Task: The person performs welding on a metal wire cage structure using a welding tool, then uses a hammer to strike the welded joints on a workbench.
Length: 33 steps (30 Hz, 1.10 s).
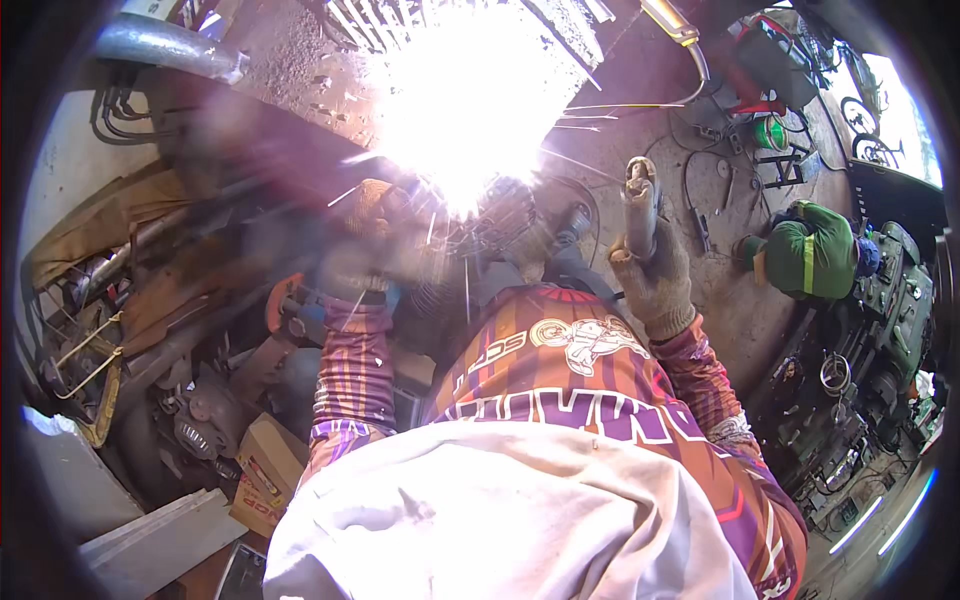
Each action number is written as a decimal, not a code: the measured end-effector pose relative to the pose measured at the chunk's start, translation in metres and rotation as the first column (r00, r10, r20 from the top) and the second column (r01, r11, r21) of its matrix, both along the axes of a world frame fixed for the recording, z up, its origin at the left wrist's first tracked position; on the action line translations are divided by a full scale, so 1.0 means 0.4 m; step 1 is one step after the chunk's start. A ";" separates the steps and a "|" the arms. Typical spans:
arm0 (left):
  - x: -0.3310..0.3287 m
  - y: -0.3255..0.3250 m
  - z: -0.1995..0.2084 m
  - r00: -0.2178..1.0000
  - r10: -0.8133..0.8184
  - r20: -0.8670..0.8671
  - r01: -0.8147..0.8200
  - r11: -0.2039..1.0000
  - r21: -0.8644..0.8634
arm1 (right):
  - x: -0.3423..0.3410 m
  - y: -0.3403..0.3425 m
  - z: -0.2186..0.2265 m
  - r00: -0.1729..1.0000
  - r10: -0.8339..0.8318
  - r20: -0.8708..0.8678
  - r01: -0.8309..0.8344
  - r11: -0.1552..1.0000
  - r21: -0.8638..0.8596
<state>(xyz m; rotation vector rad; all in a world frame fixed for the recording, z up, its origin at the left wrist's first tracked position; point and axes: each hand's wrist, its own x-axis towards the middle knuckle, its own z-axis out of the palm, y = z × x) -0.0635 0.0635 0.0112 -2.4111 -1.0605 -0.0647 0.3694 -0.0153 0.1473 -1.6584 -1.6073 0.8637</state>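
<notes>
A blinding white arc glare (470, 100) with flying sparks hides most of the workpiece on the metal table (290, 80). My right hand (655, 280), in a worn knit glove, is closed around a welding electrode holder (640, 200), its jaw pointing away from me. Whether a rod runs from the jaw into the glare is hard to make out. At the glare's near left edge is my gloved left hand (370, 220). Blur and glare smear its fingers, so what it touches or holds is hidden. A dark, ridged round shape (505, 210) lies beside the glare.
Far right, a person in green (815, 250) bends beside a dark machine (890, 300). Cables, a green spool (770, 132) and a red machine (770, 65) are on the floor. A yellow-white torch (672, 22) hangs beyond the table. Left are scrap metal and a cardboard box (270, 470).
</notes>
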 end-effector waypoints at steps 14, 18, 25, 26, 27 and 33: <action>0.118 0.034 0.196 0.564 0.518 0.643 0.067 0.748 -0.660 | -0.018 0.015 0.012 0.990 0.040 -0.137 -0.031 0.997 0.064; 0.118 0.041 0.206 0.561 0.537 0.630 0.077 0.724 -0.685 | -0.026 0.019 0.022 0.968 -0.020 -0.249 0.015 1.000 -0.022; 0.134 0.056 0.170 0.493 0.601 0.629 0.153 0.652 -0.743 | 0.011 -0.006 -0.032 0.977 -0.071 -0.203 0.060 0.997 -0.056; 0.135 0.061 0.163 0.491 0.611 0.622 0.169 0.633 -0.755 | 0.013 -0.011 -0.033 0.973 -0.109 -0.205 0.090 0.991 -0.100; 0.134 0.060 0.161 0.484 0.620 0.618 0.175 0.623 -0.762 | 0.015 -0.009 -0.031 0.973 -0.107 -0.204 0.088 0.991 -0.100; 0.103 0.057 0.106 0.476 0.680 0.558 0.127 0.575 -0.808 | 0.005 0.004 0.012 0.990 -0.030 -0.138 0.015 0.993 -0.114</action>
